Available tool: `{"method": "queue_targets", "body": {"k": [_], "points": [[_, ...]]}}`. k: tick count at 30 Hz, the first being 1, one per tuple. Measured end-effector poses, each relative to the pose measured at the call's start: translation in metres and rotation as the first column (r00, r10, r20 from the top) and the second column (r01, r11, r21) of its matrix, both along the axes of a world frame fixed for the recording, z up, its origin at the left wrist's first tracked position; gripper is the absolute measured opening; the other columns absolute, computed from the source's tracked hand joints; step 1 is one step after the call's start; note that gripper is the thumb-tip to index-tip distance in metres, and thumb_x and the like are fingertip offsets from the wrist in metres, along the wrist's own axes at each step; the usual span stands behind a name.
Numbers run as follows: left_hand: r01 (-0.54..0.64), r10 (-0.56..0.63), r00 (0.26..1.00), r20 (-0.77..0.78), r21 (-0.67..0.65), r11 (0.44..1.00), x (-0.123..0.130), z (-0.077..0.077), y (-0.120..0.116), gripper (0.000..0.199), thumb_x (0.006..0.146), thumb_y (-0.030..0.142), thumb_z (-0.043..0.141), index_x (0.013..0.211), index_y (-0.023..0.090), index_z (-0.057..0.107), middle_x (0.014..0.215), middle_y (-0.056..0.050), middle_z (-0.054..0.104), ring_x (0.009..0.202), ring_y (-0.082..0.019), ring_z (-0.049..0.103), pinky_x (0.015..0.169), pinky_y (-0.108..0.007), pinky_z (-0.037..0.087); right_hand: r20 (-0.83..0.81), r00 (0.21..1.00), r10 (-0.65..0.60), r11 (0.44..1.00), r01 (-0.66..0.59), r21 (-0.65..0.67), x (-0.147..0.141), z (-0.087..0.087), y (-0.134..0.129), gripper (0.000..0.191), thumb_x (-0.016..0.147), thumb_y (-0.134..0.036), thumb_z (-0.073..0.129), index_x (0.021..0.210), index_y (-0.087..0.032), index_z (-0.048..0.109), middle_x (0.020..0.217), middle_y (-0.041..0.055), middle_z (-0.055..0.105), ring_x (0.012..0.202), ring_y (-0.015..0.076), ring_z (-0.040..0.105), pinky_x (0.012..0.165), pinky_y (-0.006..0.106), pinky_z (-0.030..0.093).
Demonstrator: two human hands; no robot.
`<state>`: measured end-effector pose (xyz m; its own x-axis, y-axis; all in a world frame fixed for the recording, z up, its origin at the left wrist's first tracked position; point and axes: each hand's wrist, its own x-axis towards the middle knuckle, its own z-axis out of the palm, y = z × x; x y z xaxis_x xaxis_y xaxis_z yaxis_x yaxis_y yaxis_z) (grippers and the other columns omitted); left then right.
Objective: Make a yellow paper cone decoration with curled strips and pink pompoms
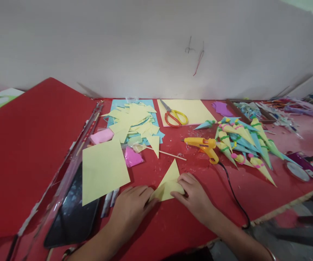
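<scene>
Nearly closed, my left hand [132, 204] and right hand [193, 192] are pinching pointed pale-yellow paper [167, 187], probably light and crease-prone, by its safer edges.

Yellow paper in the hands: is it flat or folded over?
Folded over, at least partly: a curved flap of the yellow paper shows between the left hand and right hand, a pointed corner sticking out beyond.

Both forearms are reaching in from the bottom edge of the view and slanting toward each other. The left hand [136, 203] and right hand [191, 192] are working close together, with thumbs and fingers bending inward.
</scene>
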<state>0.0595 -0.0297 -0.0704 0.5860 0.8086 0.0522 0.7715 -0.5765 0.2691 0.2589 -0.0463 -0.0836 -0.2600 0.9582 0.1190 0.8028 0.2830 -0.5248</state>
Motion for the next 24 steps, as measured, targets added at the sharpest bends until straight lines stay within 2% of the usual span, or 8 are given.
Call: {"method": "queue_targets", "body": {"k": [3, 5, 8, 10, 14, 18, 24], "points": [[0.005, -0.005, 1.000, -0.001, 0.060, 0.998, -0.003, 0.000, 0.001, 0.027, 0.086, 0.027, 0.037, 0.107, 0.019, 0.052, 0.090, -0.004, 0.065, 0.072, -0.017, 0.060, 0.058, -0.026, 0.043, 0.005, 1.000, 0.002, 1.000, -0.002, 0.012, 0.000, 0.000, 0.000, 0.012, 0.076, -0.023, 0.058, 0.068, -0.018, 0.051, 0.073, 0.0019, 0.052, 0.070, 0.0166, 0.048, 0.063, 0.028, 0.039], [0.128, -0.125, 0.992, -0.034, 0.139, 0.982, -0.003, 0.003, 0.003, 0.039, 0.085, 0.017, 0.038, 0.123, 0.025, 0.039, 0.112, -0.005, 0.057, 0.084, -0.017, 0.057, 0.068, -0.028, 0.044, 0.004, 1.000, 0.015, 1.000, -0.015, 0.006, -0.001, 0.000, 0.000, 0.011, 0.077, -0.018, 0.056, 0.067, -0.018, 0.050, 0.074, 0.0021, 0.052, 0.071, 0.0167, 0.047, 0.063, 0.028, 0.039], [0.391, -0.376, 0.920, -0.110, 0.198, 0.899, -0.002, 0.009, 0.005, 0.046, 0.085, 0.014, 0.039, 0.126, 0.034, 0.034, 0.129, 0.002, 0.044, 0.100, -0.018, 0.049, 0.084, -0.032, 0.036, 0.014, 0.999, 0.029, 0.999, -0.029, -0.018, -0.001, 0.002, 0.000, 0.014, 0.075, -0.011, 0.055, 0.064, -0.018, 0.048, 0.074, 0.0019, 0.052, 0.072, 0.0168, 0.046, 0.063, 0.027, 0.039], [0.477, -0.456, 0.879, -0.141, 0.204, 0.855, -0.001, 0.012, 0.005, 0.039, 0.088, 0.019, 0.037, 0.125, 0.032, 0.037, 0.130, 0.006, 0.042, 0.107, -0.017, 0.043, 0.088, -0.032, 0.031, 0.028, 0.999, 0.033, 0.999, -0.033, -0.025, -0.001, 0.003, 0.001, 0.015, 0.074, -0.009, 0.055, 0.064, -0.017, 0.048, 0.074, 0.0017, 0.052, 0.072, 0.0168, 0.046, 0.063, 0.027, 0.038], [0.514, -0.486, 0.856, -0.176, 0.190, 0.836, 0.003, 0.011, 0.005, 0.034, 0.091, 0.020, 0.031, 0.122, 0.025, 0.040, 0.125, 0.006, 0.048, 0.108, -0.015, 0.041, 0.083, -0.031, 0.029, 0.058, 0.998, 0.039, 0.999, -0.040, 0.013, -0.002, 0.002, 0.000, 0.012, 0.075, -0.012, 0.057, 0.067, -0.017, 0.048, 0.074, 0.0023, 0.051, 0.072, 0.0171, 0.046, 0.065, 0.028, 0.038], [0.513, -0.484, 0.856, -0.182, 0.199, 0.835, 0.001, 0.011, 0.007, 0.033, 0.091, 0.019, 0.031, 0.121, 0.024, 0.042, 0.119, 0.005, 0.054, 0.102, -0.016, 0.046, 0.076, -0.030, 0.029, 0.084, 0.996, 0.036, 0.998, -0.040, 0.043, -0.002, 0.001, -0.001, 0.012, 0.076, -0.018, 0.058, 0.068, -0.016, 0.049, 0.074, 0.0028, 0.052, 0.071, 0.0177, 0.046, 0.064, 0.029, 0.039], [0.486, -0.459, 0.872, -0.170, 0.188, 0.853, -0.020, 0.016, 0.002, 0.035, 0.092, 0.019, 0.024, 0.119, 0.022, 0.045, 0.119, 0.004, 0.055, 0.100, -0.015, 0.049, 0.079, -0.029, 0.027, 0.093, 0.995, 0.027, 0.999, -0.031, 0.040, -0.002, 0.003, 0.000, 0.014, 0.077, -0.021, 0.057, 0.067, -0.017, 0.048, 0.074, 0.0024, 0.051, 0.070, 0.0177, 0.046, 0.064, 0.029, 0.040]]}}
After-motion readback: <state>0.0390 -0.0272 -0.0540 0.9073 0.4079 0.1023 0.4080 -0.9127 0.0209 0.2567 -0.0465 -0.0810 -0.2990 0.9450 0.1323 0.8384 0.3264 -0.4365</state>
